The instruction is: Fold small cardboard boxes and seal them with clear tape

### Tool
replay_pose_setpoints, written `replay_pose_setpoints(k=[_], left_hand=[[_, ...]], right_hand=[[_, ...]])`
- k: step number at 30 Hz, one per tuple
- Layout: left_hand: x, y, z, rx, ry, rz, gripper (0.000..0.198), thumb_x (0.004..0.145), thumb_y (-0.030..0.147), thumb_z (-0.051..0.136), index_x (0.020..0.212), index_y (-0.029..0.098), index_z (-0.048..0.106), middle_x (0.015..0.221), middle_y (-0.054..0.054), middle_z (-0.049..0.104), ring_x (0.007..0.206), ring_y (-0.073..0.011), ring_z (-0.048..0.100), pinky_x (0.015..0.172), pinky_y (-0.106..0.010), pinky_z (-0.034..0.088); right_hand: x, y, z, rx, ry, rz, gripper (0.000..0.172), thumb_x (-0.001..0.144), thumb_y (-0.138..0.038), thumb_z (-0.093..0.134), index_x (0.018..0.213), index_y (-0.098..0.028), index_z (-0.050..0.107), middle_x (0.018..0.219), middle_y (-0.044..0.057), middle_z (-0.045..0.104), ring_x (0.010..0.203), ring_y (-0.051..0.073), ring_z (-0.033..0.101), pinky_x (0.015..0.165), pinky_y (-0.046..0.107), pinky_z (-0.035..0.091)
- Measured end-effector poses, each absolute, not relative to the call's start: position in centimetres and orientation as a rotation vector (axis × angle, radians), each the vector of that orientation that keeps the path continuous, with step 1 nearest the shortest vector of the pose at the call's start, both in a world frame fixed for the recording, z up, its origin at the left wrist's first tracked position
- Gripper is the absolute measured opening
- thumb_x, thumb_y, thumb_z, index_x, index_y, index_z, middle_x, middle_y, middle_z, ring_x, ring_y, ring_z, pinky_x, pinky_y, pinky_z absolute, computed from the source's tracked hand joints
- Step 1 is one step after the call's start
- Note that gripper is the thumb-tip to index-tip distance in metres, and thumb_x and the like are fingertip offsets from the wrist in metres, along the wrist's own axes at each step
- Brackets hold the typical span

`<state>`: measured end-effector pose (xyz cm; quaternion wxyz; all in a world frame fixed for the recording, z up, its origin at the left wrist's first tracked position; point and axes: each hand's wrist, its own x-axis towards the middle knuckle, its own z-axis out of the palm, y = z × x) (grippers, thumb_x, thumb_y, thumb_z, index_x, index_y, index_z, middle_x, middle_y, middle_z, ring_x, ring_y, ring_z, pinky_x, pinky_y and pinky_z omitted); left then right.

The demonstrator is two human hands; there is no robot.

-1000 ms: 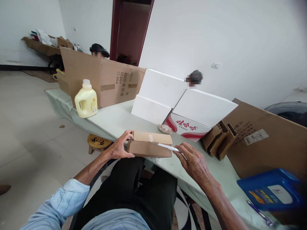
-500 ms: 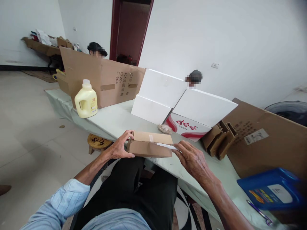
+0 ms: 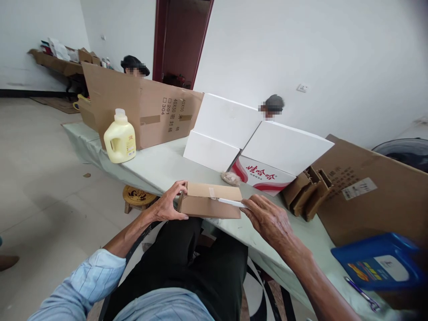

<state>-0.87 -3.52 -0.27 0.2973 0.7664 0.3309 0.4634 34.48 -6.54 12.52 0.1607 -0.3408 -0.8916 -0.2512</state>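
A small brown cardboard box (image 3: 209, 206) lies at the near edge of the pale green table (image 3: 160, 165), in front of my lap. My left hand (image 3: 167, 205) grips the box's left end, fingers curled over its top and side. My right hand (image 3: 267, 218) is closed round a thin white tool (image 3: 231, 203), whose tip rests on the box's top near a piece of clear tape.
A yellow jug (image 3: 119, 137) stands at the table's left. Large cardboard sheets (image 3: 143, 109), white foam boxes (image 3: 254, 138) and a red-printed carton line the back. Brown card pieces (image 3: 306, 191), a blue container (image 3: 381, 263) and a pen (image 3: 361, 294) lie right. Two people sit behind the boxes.
My right hand has slid the white tool a little leftward along the box top. The left hand keeps its hold. The view has shifted slightly.
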Motion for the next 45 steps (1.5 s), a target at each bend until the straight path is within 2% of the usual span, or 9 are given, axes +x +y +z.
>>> replay_pose_setpoints(k=[13, 19, 23, 26, 30, 35, 38, 41, 45], left_hand=[[-0.9, -3.6, -0.1, 2.075, 0.891, 1.25, 0.064, 0.063, 0.022, 0.091, 0.116, 0.025, 0.056, 0.159, -0.015, 0.047, 0.149, -0.0352, 0.048, 0.114, -0.049, 0.051], [-0.4, -3.4, -0.1, 2.08, 0.859, 1.253, 0.065, 0.062, 0.019, 0.092, 0.116, 0.024, 0.056, 0.159, -0.015, 0.046, 0.149, -0.0351, 0.048, 0.113, -0.049, 0.052], [-0.5, -3.3, -0.2, 2.115, 0.886, 1.261, 0.067, 0.061, 0.02, 0.092, 0.116, 0.024, 0.054, 0.157, -0.015, 0.047, 0.146, -0.0351, 0.05, 0.114, -0.049, 0.05], [-0.7, -3.2, -0.3, 2.124, 0.902, 1.27, 0.07, 0.062, 0.024, 0.093, 0.119, 0.025, 0.053, 0.158, -0.016, 0.046, 0.145, -0.0349, 0.051, 0.115, -0.05, 0.049], [-0.6, -3.3, -0.5, 2.119, 0.89, 1.279, 0.077, 0.062, 0.023, 0.093, 0.125, 0.025, 0.049, 0.159, -0.016, 0.046, 0.146, -0.0351, 0.051, 0.119, -0.053, 0.047], [-0.3, -3.3, -0.9, 2.093, 0.902, 1.291, 0.097, 0.061, 0.025, 0.097, 0.141, 0.027, 0.043, 0.166, -0.02, 0.039, 0.152, -0.0395, 0.047, 0.116, -0.055, 0.051], [-0.4, -3.2, -0.8, 2.114, 0.898, 1.298, 0.113, 0.061, 0.027, 0.099, 0.154, 0.028, 0.035, 0.167, -0.02, 0.038, 0.154, -0.0408, 0.045, 0.12, -0.058, 0.047], [-0.6, -3.2, -0.4, 2.196, 0.896, 1.27, 0.118, 0.063, 0.028, 0.099, 0.16, 0.028, 0.032, 0.166, -0.019, 0.04, 0.156, -0.0405, 0.042, 0.125, -0.059, 0.043], [-0.8, -3.2, 0.1, 2.283, 0.928, 1.192, 0.104, 0.067, 0.029, 0.097, 0.155, 0.029, 0.042, 0.167, -0.018, 0.038, 0.155, -0.041, 0.042, 0.125, -0.058, 0.043]], right_hand=[[33.8, -6.9, 14.0, -1.004, -2.575, -0.793, 0.043, 0.116, -0.041, 0.038, 0.095, -0.023, 0.071, 0.075, 0.003, 0.063, 0.07, 0.018, 0.057, 0.063, 0.034, 0.034], [35.7, -7.1, 12.8, -1.043, -2.526, -0.731, 0.039, 0.115, -0.042, 0.041, 0.106, -0.023, 0.074, 0.079, 0.003, 0.067, 0.073, 0.017, 0.064, 0.065, 0.032, 0.039], [37.0, -7.2, 12.6, -1.111, -2.472, -0.702, 0.037, 0.113, -0.044, 0.045, 0.103, -0.024, 0.076, 0.08, 0.005, 0.068, 0.073, 0.019, 0.064, 0.064, 0.032, 0.04], [39.3, -7.0, 12.2, -1.11, -2.386, -0.521, 0.032, 0.111, -0.044, 0.051, 0.105, -0.024, 0.075, 0.084, 0.005, 0.07, 0.076, 0.019, 0.066, 0.069, 0.031, 0.046], [43.6, -5.7, 8.0, -1.181, -2.067, -0.34, 0.026, 0.108, -0.042, 0.055, 0.107, -0.022, 0.072, 0.081, 0.003, 0.068, 0.066, 0.018, 0.06, 0.063, 0.03, 0.047], [47.3, -3.8, -2.0, -1.264, -1.896, -0.689, 0.039, 0.109, -0.047, 0.044, 0.092, -0.022, 0.07, 0.076, 0.004, 0.068, 0.064, 0.021, 0.059, 0.061, 0.032, 0.046], [48.3, -3.1, -5.8, -1.245, -1.844, -0.804, 0.039, 0.108, -0.045, 0.045, 0.086, -0.023, 0.067, 0.071, 0.003, 0.063, 0.063, 0.022, 0.053, 0.06, 0.032, 0.042], [48.3, -2.3, -6.5, -1.241, -1.816, -0.819, 0.036, 0.107, -0.044, 0.048, 0.088, -0.022, 0.069, 0.073, 0.004, 0.062, 0.066, 0.023, 0.052, 0.061, 0.034, 0.041], [44.9, -1.8, -3.4, -1.195, -1.73, -0.674, 0.03, 0.106, -0.042, 0.051, 0.109, -0.02, 0.072, 0.094, 0.01, 0.068, 0.088, 0.028, 0.061, 0.077, 0.042, 0.051]])
